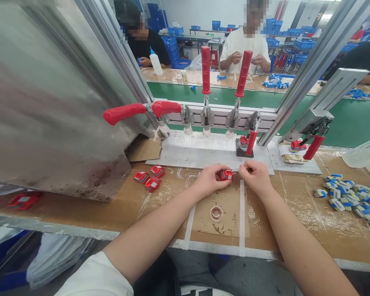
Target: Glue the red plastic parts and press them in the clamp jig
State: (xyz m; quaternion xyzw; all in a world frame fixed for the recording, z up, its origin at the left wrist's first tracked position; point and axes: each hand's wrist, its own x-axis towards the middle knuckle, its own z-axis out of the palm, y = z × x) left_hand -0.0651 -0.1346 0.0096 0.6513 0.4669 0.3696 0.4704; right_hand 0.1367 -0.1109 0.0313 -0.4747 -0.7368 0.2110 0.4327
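My left hand (212, 178) is closed around a small red and grey plastic part (226, 175), held above the bench. Close to its right, my right hand (255, 174) pinches a thin, light-coloured stick (236, 170) whose tip points at the red part. Whether the tip touches it, I cannot tell. Below the hands, a small round cup (216, 213) with some liquid stands on a stained cardboard sheet (203, 226). Several similar red parts (152, 183) lie on the bench to the left of my left hand.
Red-handled toggle clamps (206, 74) line a metal rail behind the hands; one clamp (251, 143) presses on a red part. At right lies a pile of blue, white and yellow pieces (351, 197). A metal panel (58, 102) rises at left. Co-workers (246, 47) sit across the green belt (179, 91).
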